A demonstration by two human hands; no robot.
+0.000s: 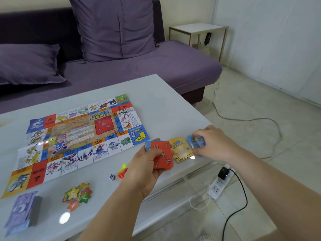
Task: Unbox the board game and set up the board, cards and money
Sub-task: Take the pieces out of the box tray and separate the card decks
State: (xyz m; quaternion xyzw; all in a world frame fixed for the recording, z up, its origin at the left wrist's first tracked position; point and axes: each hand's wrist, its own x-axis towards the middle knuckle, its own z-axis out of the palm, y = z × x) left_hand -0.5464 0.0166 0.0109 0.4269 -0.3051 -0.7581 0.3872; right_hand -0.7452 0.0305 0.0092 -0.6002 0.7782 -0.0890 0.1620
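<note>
Game board (pixel 78 141) lies flat and unfolded on the white tabletop (pixel 156 101), left of centre, with its blue arrow corner pointing toward the hands. It sits skewed to the table edges.

Left hand (pixel 147 166) is over the near right part of the tabletop, fingers and thumb clamped on a fanned bunch of red cards (pixel 162 156) with question marks on the backs. A blue card edge (pixel 147 146) shows behind them.

Right hand (pixel 213 143) is close to the right edge, fingers curled round a small bunch of blue cards (pixel 196 142), blurred. The hands are apart. Between them a loose pile of yellow cards (pixel 182 151) lies on the tabletop, just beside the blue cards and partly behind the red ones.

Paper money (pixel 20 211), a purple stack, is at the near left corner, below the board's yellow corner. Star tokens (pixel 78 195) with numbers sit in a heap near the near edge, right of the money. White die (pixel 112 177) lies just off the board's near side. Plastic pawns (pixel 123 171), red and yellow, are beside the die and partly hidden by the left wrist.

Purple sofa (pixel 156 66) with two cushions (pixel 118 26) runs along the far edge. Small side table (pixel 198 30) is past the sofa's end. Power strip (pixel 220 185) with a black plug lies on the floor off the right edge.
</note>
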